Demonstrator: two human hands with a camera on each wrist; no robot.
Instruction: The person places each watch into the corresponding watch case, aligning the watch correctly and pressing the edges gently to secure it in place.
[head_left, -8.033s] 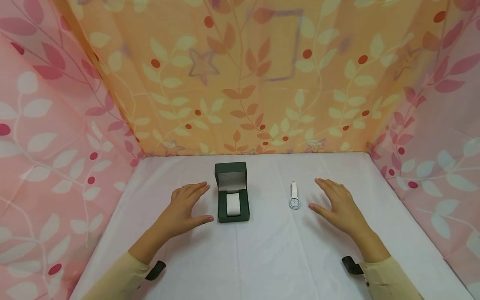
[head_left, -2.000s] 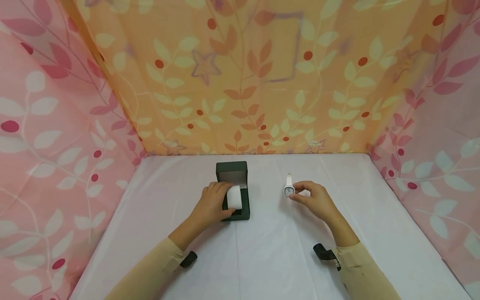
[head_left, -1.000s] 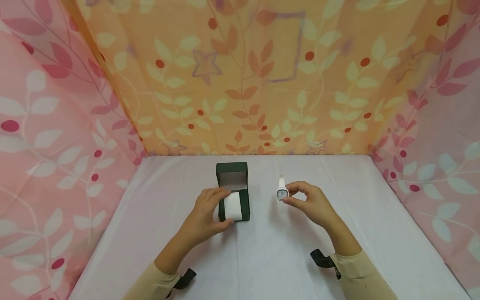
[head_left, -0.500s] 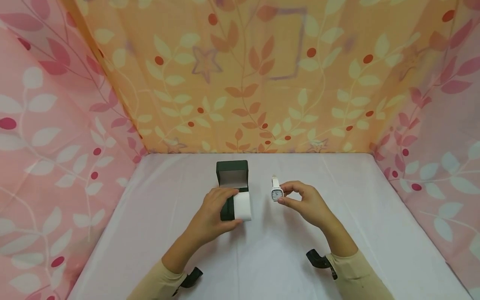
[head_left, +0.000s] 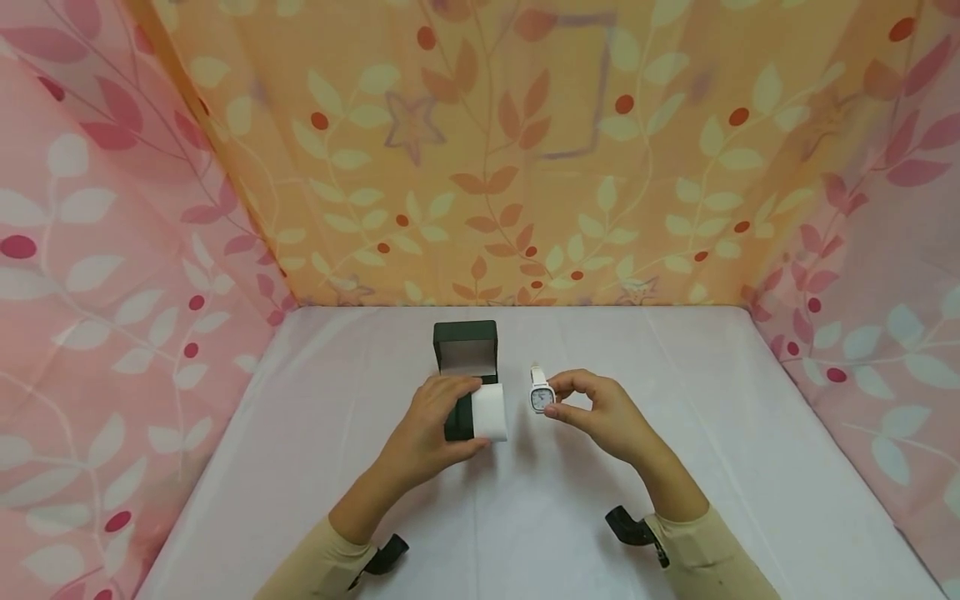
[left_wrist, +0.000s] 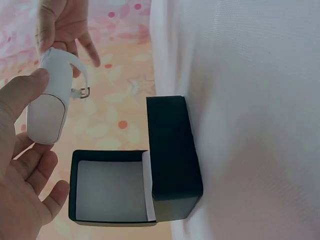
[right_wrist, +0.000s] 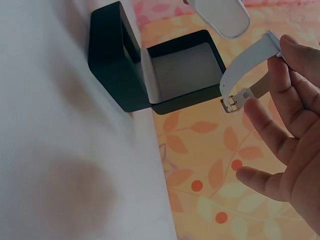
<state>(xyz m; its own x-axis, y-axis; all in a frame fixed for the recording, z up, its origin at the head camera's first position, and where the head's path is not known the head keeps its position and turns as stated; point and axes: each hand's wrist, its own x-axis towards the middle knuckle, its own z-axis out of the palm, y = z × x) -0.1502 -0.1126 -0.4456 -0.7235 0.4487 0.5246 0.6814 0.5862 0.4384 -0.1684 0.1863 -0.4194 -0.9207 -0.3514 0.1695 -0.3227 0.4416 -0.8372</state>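
Observation:
My left hand (head_left: pixel 423 429) pinches a white watch cushion (head_left: pixel 490 412) between thumb and fingers. The cushion is held up off the dark green watch box (head_left: pixel 459 417), partly in front of it. The box stands with its lid (head_left: pixel 466 343) raised; in the left wrist view the lid's pale lining (left_wrist: pixel 110 190) shows. With thumb and fingertips, my right hand (head_left: pixel 607 414) holds a white wristwatch (head_left: pixel 542 399) by the side of its case, dial facing me. Its strap (right_wrist: pixel 250 62) curves round to a metal buckle (right_wrist: pixel 231 104). A small gap separates watch and cushion.
A white cloth (head_left: pixel 637 350) covers the table. An orange leaf-patterned curtain (head_left: pixel 555 208) hangs behind it, with pink curtains (head_left: pixel 82 292) at both sides. Black wrist cameras (head_left: pixel 628 527) stick out from both sleeves.
The cushion has come up out of the box and moved right in my left hand. The watch, picked up from the table, has moved left towards the cushion in my right hand.

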